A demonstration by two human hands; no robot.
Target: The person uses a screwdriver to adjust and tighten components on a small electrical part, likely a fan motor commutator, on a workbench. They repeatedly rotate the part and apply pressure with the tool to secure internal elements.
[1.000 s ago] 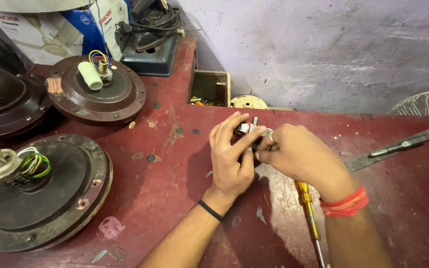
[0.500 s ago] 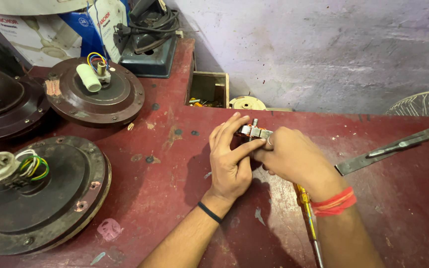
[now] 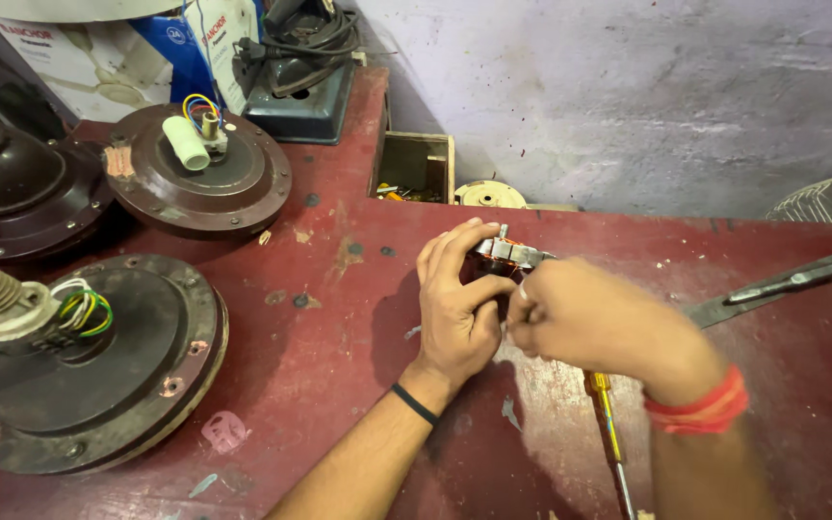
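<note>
Dark red table (image 3: 358, 318), its paint chipped and scuffed in pale flecks. The fan motors (image 3: 98, 371) are deep brown, one trailing green, yellow and white wires (image 3: 84, 310). A white cylinder (image 3: 185, 143) sits on another. Silver metal part (image 3: 512, 252) with a copper-orange glint. Black band (image 3: 416, 404) on one wrist, red-orange threads (image 3: 700, 406) on the other. Yellow-handled screwdriver (image 3: 609, 424). Grey mottled wall (image 3: 628, 96).

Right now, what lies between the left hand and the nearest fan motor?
Only bare red table between left hand and fan motor, per head view.
</note>
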